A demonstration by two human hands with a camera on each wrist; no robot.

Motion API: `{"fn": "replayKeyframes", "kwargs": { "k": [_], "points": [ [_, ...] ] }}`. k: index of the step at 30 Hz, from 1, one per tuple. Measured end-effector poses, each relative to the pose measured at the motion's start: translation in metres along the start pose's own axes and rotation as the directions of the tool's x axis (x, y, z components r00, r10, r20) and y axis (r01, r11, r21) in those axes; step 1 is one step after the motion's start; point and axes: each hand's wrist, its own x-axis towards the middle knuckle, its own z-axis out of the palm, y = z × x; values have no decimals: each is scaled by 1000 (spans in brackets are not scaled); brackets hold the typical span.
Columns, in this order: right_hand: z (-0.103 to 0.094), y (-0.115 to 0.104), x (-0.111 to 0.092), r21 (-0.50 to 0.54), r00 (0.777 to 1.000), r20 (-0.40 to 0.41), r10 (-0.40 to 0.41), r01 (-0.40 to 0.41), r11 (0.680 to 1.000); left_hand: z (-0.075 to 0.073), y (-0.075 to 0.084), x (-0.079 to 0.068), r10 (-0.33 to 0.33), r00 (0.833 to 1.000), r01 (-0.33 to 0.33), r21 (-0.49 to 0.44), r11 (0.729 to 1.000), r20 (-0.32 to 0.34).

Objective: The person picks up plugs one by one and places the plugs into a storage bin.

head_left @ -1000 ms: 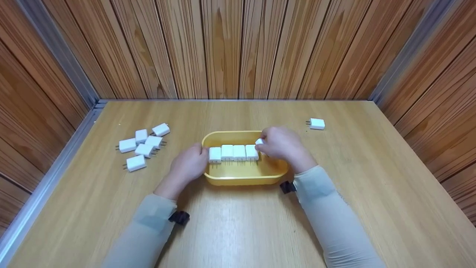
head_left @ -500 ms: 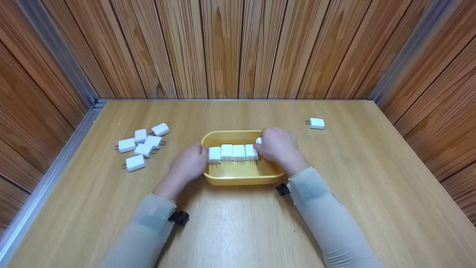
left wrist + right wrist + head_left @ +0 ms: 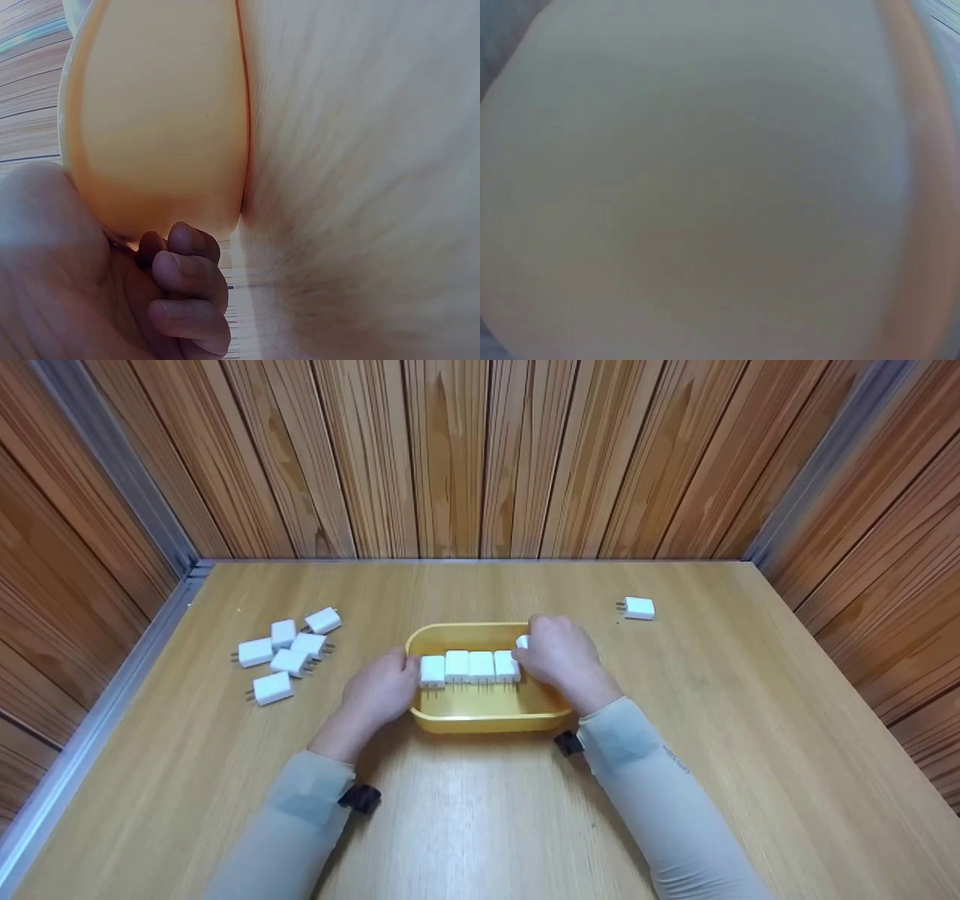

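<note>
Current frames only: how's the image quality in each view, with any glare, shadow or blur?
Head: white plugs and tray are distinguishable, pale glare on the near tabletop, shadows beside the forearms; left wrist: washed-out, left hand and tray edges fairly clear, tabletop smeared; right wrist: heavily blurred, a large pale surface filling most of the frame, too soft to identify.

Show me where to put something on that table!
Bare tabletop: between the left sleeve and right sleeve, before the yellow tray; also right of the right sleeve, nearer than the lone plug adapter. Crowded: six adapters clustered at left; the tray, with four adapters in a row, left hand and right hand at its ends.
</note>
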Motion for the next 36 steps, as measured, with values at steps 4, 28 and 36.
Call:
{"fn": "replayKeyframes", "kwargs": {
  "k": [4, 28, 36],
  "points": [
    [3, 1, 0, 13, 1000, 12, 1, -1, 1000, 0, 0, 0, -1, 1000, 1, 6, 1000, 4],
    [8, -4, 1, 39, 986, 149, 74, -81, 996, 0, 2, -1, -18, 1000, 18, -23, 1000, 9],
    [6, -7, 0, 15, 977, 195, 89, -94, 995, -1, 1, -1, -10, 1000, 10, -24, 1000, 12]
  ]
}}
